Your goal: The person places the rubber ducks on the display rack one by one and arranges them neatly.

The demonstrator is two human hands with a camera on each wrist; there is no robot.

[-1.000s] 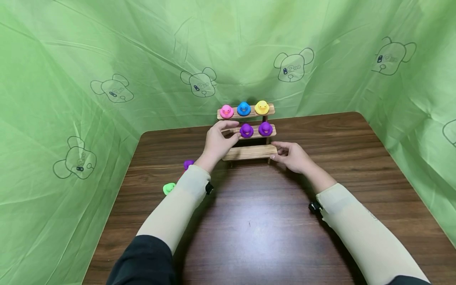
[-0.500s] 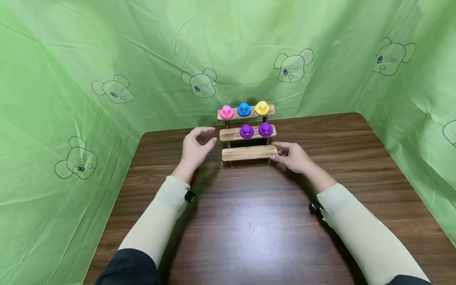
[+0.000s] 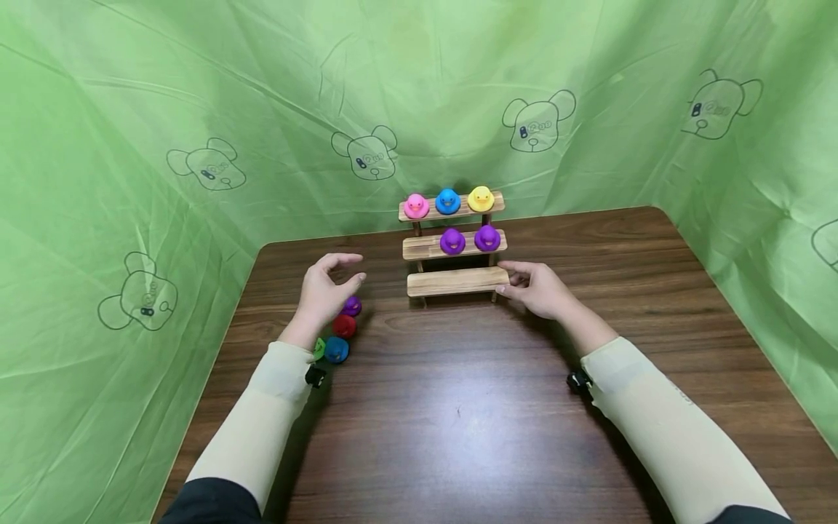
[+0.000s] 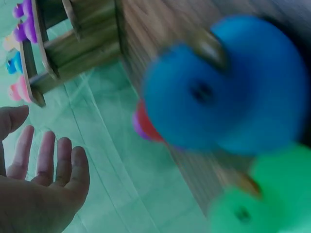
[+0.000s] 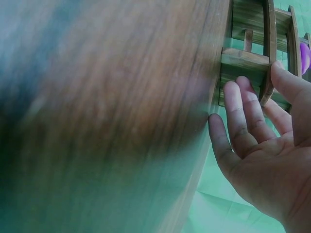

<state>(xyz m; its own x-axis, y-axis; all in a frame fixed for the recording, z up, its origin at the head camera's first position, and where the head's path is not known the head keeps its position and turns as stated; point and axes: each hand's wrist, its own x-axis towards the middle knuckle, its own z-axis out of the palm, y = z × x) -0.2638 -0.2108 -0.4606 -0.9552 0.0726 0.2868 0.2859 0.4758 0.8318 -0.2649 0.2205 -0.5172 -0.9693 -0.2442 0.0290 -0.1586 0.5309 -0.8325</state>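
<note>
A three-tier wooden display stand [image 3: 458, 281] stands toward the back of the table. Pink [image 3: 416, 206], blue [image 3: 448, 201] and yellow [image 3: 481, 199] rubber ducks sit on its top tier. Two purple rubber ducks [image 3: 452, 241] occupy the middle tier, toward the right; the bottom tier is bare. My right hand [image 3: 533, 290] pinches the right end of the bottom tier between thumb and fingers. Thumb and fingers apart, my left hand [image 3: 325, 293] hovers holding nothing, close to a purple duck [image 3: 351, 306] and a red duck [image 3: 344, 327] on the table.
Beside the left wrist lie a blue duck [image 3: 337, 350] and a green duck [image 3: 319, 349], the latter partly hidden by the arm. Green cloth [image 3: 445, 94] with bear-head drawings encloses the wooden table [image 3: 458, 407] at the back and sides.
My left hand has drawn away from the stand's middle tier, moving left and toward me, uncovering that tier's left end and ducks on the table. The right hand has stayed at the stand.
</note>
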